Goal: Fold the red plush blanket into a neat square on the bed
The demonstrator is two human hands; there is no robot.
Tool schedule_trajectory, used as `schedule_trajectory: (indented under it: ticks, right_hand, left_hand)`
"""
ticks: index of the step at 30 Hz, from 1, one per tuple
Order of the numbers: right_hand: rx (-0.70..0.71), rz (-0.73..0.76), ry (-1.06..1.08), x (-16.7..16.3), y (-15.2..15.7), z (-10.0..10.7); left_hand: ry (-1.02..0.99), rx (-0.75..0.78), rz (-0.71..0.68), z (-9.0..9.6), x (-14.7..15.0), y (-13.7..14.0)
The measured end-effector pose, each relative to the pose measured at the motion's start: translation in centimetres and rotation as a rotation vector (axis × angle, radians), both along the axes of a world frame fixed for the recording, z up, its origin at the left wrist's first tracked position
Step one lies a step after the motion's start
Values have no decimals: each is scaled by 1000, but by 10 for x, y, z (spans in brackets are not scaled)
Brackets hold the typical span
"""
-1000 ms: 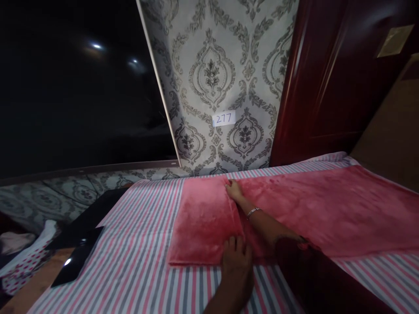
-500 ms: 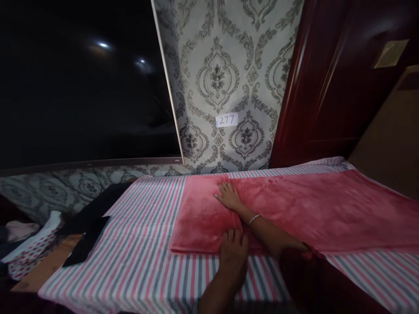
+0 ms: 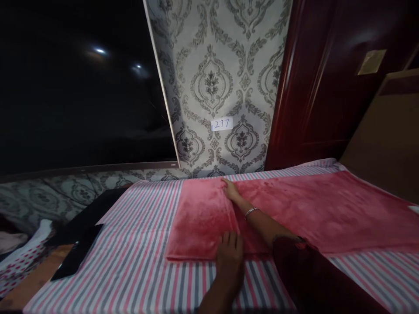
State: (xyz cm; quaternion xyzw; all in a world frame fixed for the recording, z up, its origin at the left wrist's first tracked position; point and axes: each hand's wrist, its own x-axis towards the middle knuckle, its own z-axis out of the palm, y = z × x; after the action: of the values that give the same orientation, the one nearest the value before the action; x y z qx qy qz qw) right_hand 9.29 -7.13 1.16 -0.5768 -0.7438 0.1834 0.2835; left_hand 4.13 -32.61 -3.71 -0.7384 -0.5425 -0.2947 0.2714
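A pink plush blanket (image 3: 304, 209) lies across the striped sheet, with its left end folded over into a smooth layered panel (image 3: 199, 218). My right hand (image 3: 230, 189), with a bracelet on the wrist, reaches to the far corner of the folded panel. Its fingers are closed on the blanket's edge there. At the near edge of the same panel is my left hand (image 3: 230, 254), its fingers curled over the cloth with the thumb hidden. Between the two hands runs the fold's free edge.
A striped sheet (image 3: 137, 244) covers the surface underneath. On its left edge lies a dark flat object (image 3: 78, 253), with dotted cloth (image 3: 26, 261) beyond. Behind stand a large black screen (image 3: 81, 87), a patterned wall, a dark red door (image 3: 314, 87) and a cardboard box (image 3: 389, 135).
My right hand has slid from lying spread on the fold to its far corner, and its fingers have closed on the edge. My left hand stays at the near edge. The view has shifted slightly.
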Motion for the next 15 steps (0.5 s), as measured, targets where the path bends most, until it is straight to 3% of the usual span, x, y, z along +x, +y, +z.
schedule_trajectory:
  ticks: [5, 10, 15]
  right_hand:
    - [31, -49, -14, 12, -3, -4]
    - [78, -53, -81, 8, -17, 9]
    - [122, 67, -199, -10, -27, 18]
  left_hand:
    - [36, -77, -58, 0, 7, -2]
    - [-141, -149, -148, 19, 3, -14]
    - [-140, -206, -3, 24, -2, -17]
